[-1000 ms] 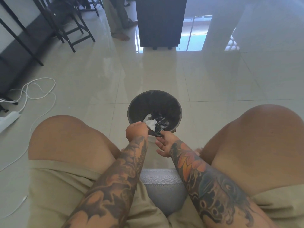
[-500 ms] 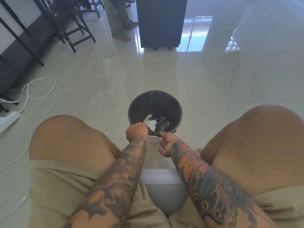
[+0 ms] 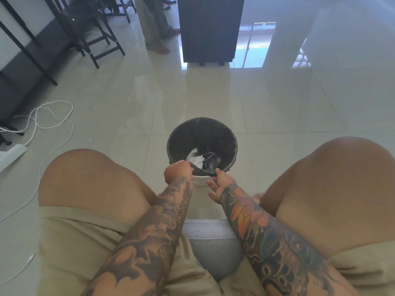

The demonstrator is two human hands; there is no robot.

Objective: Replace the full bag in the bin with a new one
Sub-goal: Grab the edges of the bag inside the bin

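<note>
A small round white bin (image 3: 200, 180) stands on the floor between my knees, lined with a black bag (image 3: 183, 144) whose edge is folded over the rim. Inside lie crumpled white paper (image 3: 195, 160) and a dark striped wrapper (image 3: 210, 162). My left hand (image 3: 178, 171) is closed on the bag's near edge, at the left of the near rim. My right hand (image 3: 221, 182) pinches the same edge with thumb and forefinger, its other fingers spread. Between the hands the black edge is peeled off the rim and stretched taut.
I sit on a grey cushion (image 3: 213, 242). A white cable (image 3: 49, 122) and power strip (image 3: 10, 154) lie on the floor at the left. Black chairs (image 3: 94, 37) and a standing person's legs (image 3: 154, 24) are far left, a dark cabinet (image 3: 210, 28) straight ahead.
Both hands have drawn the bag's near edge towards me, off the bin's near rim. The right hand has closed its pinch on it.
</note>
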